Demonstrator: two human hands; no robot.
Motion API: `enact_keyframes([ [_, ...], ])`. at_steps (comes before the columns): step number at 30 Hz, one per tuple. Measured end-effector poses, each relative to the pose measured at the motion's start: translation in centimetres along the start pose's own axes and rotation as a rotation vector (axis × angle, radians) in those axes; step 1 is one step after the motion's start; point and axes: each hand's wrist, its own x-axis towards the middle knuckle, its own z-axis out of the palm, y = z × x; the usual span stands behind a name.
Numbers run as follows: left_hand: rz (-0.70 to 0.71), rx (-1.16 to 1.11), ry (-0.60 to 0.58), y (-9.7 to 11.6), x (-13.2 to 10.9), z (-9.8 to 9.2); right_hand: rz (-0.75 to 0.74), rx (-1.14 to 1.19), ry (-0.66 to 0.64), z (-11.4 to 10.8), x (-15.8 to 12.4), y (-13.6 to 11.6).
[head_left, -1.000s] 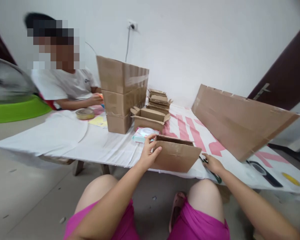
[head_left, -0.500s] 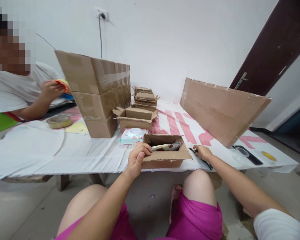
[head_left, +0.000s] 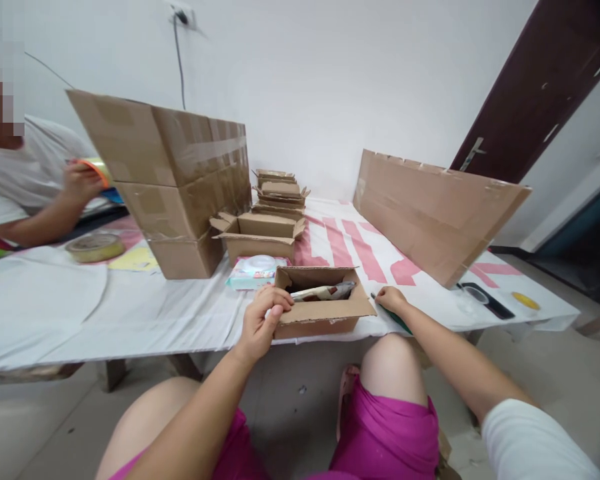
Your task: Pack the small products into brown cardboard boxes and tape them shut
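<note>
Left hand (head_left: 260,320) was clamped on the left side of an open box (head_left: 325,327) by the near edge of the desk (head_left: 190,317), with some packet (head_left: 325,292) lying inside. Right hand (head_left: 393,298), well apart from it, was on a green tool (head_left: 401,323), but honestly couldn't tell if it was gripped. Wipes pack (head_left: 253,273) sat just past the left hand, taped boxes (head_left: 180,200) stacked further left.

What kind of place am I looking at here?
Possibly a small packing room or home workshop: a tall stack of taped brown cardboard boxes, an open brown cardboard box holding a shiny pale packet, and a round yellowish tape roll suggest it.
</note>
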Motion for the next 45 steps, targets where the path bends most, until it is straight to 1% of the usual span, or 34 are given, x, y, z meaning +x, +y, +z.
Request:
enact_keyframes([
  [4,-0.021,0.012,-0.004,-0.2,-0.1,0.0,0.067,0.013,0.029,0.3,0.1,-0.7],
  [8,-0.020,0.029,-0.002,-0.3,-0.1,0.1,0.063,-0.002,0.080,0.6,-0.8,-1.1],
  [14,-0.018,0.048,0.004,-0.1,0.0,0.1,0.062,-0.025,0.151,1.4,-1.8,-0.9],
  [19,-0.010,0.053,-0.006,0.0,0.0,0.0,0.062,-0.026,0.155,1.6,-1.5,-0.8],
  [24,-0.017,0.079,-0.015,-0.1,-0.1,0.0,0.072,-0.010,0.151,1.2,-0.8,-0.7],
  [29,-0.012,0.074,-0.011,-0.1,-0.1,0.0,0.081,0.028,0.185,0.9,-0.5,-0.6],
  [34,-0.001,0.063,-0.007,0.1,0.0,0.0,0.045,0.078,0.217,1.4,-0.9,-0.5],
  [45,0.021,0.054,-0.007,-0.1,-0.1,0.0,-0.120,0.230,0.259,2.2,-1.1,-0.2],
])
